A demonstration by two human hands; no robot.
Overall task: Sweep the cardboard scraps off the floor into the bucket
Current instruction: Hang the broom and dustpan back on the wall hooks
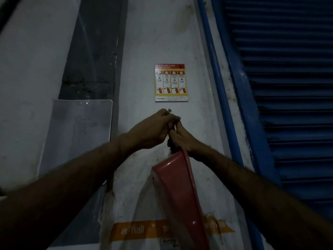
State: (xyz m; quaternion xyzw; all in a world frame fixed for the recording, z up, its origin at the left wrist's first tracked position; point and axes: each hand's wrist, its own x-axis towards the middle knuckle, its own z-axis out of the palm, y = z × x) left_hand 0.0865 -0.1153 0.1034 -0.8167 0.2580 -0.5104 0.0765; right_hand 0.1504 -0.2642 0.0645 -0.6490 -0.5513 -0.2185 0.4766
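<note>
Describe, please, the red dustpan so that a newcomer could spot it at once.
Start at the blue shutter on the right, then move left to the white wall. Below the fire poster, the dustpan hangs under both hands: the only glossy red plastic thing there.

Whitewashed, scuffed wall (153, 33), dimly lit. Fixed flat on it: a fire extinguisher poster (171, 83) at centre; a clear plastic sleeve (79, 130) holding a faint drawing, lower left, overlapping a dark vertical strip (93, 51); an orange printed tape (133, 230) running across near the bottom, with a small label (168, 243) below it. A red dustpan (178, 186) hangs against the wall below the poster, its handle end gripped by the left hand (151, 130) and right hand (182, 139). A blue shutter (288, 87) adjoins on the right.
</note>
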